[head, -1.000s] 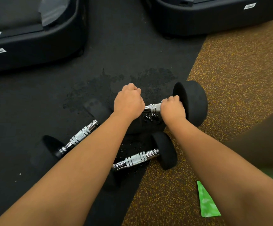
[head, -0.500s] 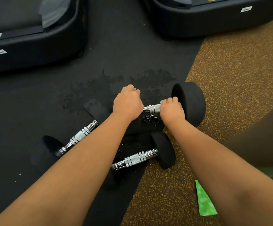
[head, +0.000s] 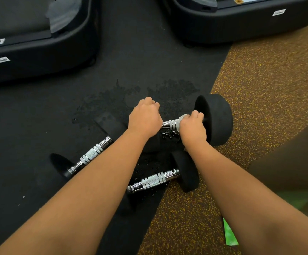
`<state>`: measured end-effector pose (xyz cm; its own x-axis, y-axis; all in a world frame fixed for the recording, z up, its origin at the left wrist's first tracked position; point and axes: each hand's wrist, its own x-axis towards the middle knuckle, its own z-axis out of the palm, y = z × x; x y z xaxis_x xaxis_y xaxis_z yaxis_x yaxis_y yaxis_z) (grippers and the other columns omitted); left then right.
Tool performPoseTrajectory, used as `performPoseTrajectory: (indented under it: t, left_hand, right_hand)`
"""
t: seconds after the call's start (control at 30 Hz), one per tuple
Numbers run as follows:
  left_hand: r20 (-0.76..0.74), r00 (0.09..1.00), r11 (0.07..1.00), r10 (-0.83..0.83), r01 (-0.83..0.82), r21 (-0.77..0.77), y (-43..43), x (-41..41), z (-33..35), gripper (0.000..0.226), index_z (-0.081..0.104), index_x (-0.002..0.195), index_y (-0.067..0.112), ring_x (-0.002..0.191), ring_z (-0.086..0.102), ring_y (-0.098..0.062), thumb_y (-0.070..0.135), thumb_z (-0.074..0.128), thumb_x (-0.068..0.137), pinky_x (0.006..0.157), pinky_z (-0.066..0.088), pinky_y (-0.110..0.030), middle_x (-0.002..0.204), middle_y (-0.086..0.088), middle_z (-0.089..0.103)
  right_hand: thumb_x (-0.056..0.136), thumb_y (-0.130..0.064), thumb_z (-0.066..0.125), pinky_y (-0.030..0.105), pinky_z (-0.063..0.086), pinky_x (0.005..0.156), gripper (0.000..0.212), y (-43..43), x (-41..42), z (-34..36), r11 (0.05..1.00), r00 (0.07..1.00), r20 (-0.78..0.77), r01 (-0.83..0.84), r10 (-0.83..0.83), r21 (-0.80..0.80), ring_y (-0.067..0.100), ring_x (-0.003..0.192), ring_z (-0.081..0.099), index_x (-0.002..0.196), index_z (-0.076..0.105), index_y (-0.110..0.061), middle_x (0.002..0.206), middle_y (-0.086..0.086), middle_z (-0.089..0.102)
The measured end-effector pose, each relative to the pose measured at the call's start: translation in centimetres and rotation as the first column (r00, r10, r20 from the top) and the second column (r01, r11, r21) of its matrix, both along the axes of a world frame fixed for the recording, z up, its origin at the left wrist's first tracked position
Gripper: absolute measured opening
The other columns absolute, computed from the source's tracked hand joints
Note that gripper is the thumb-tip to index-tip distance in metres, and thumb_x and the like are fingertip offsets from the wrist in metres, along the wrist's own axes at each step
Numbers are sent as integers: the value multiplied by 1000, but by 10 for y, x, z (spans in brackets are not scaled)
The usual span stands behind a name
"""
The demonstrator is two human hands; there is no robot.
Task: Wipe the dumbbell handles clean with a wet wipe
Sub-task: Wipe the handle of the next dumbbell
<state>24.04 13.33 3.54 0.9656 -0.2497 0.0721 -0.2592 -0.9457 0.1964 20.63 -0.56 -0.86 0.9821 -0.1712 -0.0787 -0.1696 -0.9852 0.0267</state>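
Three black dumbbells with chrome handles lie on the floor. The farthest dumbbell [head: 217, 118] has its handle [head: 170, 123] between my hands. My left hand [head: 144, 117] grips the left part of that handle. My right hand [head: 192, 126] is curled round the right part, next to the black head, with a white wet wipe [head: 183, 117] peeking out from under its fingers. A second dumbbell [head: 92, 155] lies to the left, partly under my left forearm. The third dumbbell [head: 155, 180] lies nearer, between my forearms.
Two black machine bases stand at the back, one on the left [head: 39, 57] and one on the right [head: 241, 23]. A dark wet patch [head: 123, 96] marks the black mat. Brown speckled flooring [head: 269, 89] fills the right. A green packet [head: 230, 234] lies near my right forearm.
My right hand has shifted slightly along the handle towards the head, and the white wipe now shows more at its fingers. The view has drifted a little; the dumbbells stay put.
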Motion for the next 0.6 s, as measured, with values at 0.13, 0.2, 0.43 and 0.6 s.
performPoseTrajectory:
  t: [0.13, 0.2, 0.43, 0.6]
  left_hand:
    - [9, 1000, 1000, -5, 5, -13, 0, 0, -1, 31, 63, 119, 10, 113, 49, -23, 17, 44, 95, 89, 48, -37, 117, -5, 54]
    - [8, 1000, 1000, -1, 2, -24, 1, 0, -3, 33, 62, 122, 10, 115, 49, -22, 17, 45, 95, 91, 48, -37, 119, -4, 53]
    - [-2, 1000, 999, 8, -8, -35, 1, 0, -5, 33, 61, 122, 10, 114, 48, -21, 15, 45, 94, 90, 49, -38, 119, -3, 53]
    - [5, 1000, 999, 7, -6, -46, 1, 0, -5, 32, 62, 121, 9, 115, 49, -22, 15, 46, 94, 90, 50, -39, 119, -4, 54]
  right_hand:
    - [87, -2, 48, 36, 41, 92, 25, 3, -2, -1, 997, 997, -7, 76, -76, -15, 32, 106, 42, 111, 48, 6, 114, 21, 45]
    - [86, -5, 52, 34, 43, 88, 26, 4, -4, -5, 997, 997, 2, 74, -74, -17, 32, 103, 43, 109, 49, 6, 112, 21, 45]
    - [79, 3, 37, 29, 31, 67, 28, 2, -3, -12, 997, 998, -4, 69, -69, -44, 28, 92, 48, 100, 54, 5, 98, 17, 51]
    - [83, -13, 54, 26, 39, 68, 17, 18, -4, -6, 996, 999, 19, -37, 39, -81, 21, 86, 51, 95, 59, -2, 92, 10, 55]
